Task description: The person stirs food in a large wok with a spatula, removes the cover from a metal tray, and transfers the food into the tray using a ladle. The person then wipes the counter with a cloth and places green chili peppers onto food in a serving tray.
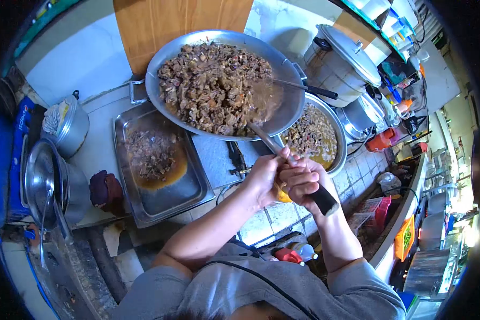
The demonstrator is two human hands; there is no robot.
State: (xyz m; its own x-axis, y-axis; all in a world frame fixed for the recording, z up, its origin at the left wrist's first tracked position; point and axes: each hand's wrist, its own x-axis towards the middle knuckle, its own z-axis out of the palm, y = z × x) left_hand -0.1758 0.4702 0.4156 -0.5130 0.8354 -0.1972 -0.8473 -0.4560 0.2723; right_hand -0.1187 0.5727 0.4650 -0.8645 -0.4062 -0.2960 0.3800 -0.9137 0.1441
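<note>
Both my hands are closed round the long handle of a metal utensil [263, 136]. My left hand [262, 180] grips it nearer the pan, and my right hand [303, 184] is just behind, near the black grip end. The utensil's far end is hidden in chunks of brown meat [213, 88] in a wide metal pan [157, 101]. A second utensil with a black handle [320, 92] rests across the pan's right rim. Below left, a rectangular steel tray [165, 205] holds some meat and brown liquid. A round basin [342, 146] with meat in broth stands at the right, partly under the pan.
A large lidded pot [338, 64] stands behind on the right. At the left are a smaller pot [73, 130], a metal strainer or bowl [37, 160] with a ladle and a dark cloth [106, 189]. A red basket [381, 210] and orange tray [404, 238] are at the right.
</note>
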